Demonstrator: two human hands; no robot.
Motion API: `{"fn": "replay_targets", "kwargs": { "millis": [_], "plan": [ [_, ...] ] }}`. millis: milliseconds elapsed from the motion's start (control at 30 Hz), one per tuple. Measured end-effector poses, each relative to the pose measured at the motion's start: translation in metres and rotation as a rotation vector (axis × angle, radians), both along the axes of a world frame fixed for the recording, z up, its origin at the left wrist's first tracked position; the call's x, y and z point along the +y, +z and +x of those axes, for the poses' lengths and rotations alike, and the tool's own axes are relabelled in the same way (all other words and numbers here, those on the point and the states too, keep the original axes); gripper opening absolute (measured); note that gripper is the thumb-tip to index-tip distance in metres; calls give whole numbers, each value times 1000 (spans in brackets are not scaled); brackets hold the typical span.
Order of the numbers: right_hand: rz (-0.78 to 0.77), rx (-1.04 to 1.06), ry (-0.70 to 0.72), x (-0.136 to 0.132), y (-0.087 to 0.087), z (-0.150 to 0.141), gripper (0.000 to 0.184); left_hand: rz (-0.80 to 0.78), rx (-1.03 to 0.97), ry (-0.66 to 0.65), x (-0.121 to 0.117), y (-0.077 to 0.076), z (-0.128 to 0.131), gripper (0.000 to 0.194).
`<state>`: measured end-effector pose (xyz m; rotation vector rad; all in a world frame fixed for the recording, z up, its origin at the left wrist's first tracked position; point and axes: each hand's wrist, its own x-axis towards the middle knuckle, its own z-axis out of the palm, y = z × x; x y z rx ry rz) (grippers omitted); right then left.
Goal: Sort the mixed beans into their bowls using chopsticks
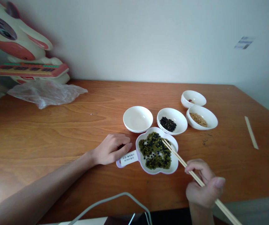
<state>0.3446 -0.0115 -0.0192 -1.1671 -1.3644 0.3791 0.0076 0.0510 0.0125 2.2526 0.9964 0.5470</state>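
A flower-shaped white dish point(174, 147) with a lilac handle point(127, 158) holds a heap of mixed green and black beans. My left hand point(111, 148) rests on the table with fingers curled over the handle's labelled end. My right hand point(203, 184) grips a pair of wooden chopsticks point(183, 162), whose tips reach over the dish's right side above the beans. Behind the dish stand an empty white bowl point(138, 118), a bowl of black beans point(172, 121), a bowl of yellow beans point(202, 117) and a small bowl point(193, 98) with a few reddish bits.
The wooden table point(55, 125) runs to a white wall. A crumpled clear plastic bag point(46, 93) and a red-and-cream toy figure point(19, 47) sit at the far left. A paper chopstick sleeve point(251, 132) lies at the right. A grey cable point(115, 200) loops at the near edge.
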Motion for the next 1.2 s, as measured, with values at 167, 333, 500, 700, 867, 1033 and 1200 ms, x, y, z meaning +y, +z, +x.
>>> {"fn": "replay_targets", "kwargs": {
  "millis": [167, 333, 500, 700, 867, 1033, 1200],
  "plan": [
    [23, 4, -8, 0, 1, -2, 81, -7, 1, 2, 1, 0, 0, 39],
    [27, 11, 10, 0, 3, -2, 81, -6, -34, 10, 0, 0, 2, 39],
    [42, 19, 21, -1, 3, -1, 82, -38, -61, 56, 1, -4, 2, 40],
    [30, 30, 49, -2, 5, 3, 81, -43, -80, 37, 2, -3, -1, 40],
    [60, 58, 35, 0, 4, 1, 75, -3, -46, -11, 2, 0, 0, 38],
    [55, 62, 29, -3, 3, -1, 75, -30, -29, -36, 5, -2, -4, 36],
    [56, 66, 42, -2, 5, -4, 71, -33, -36, -54, 7, -1, -6, 37]
  ]
}}
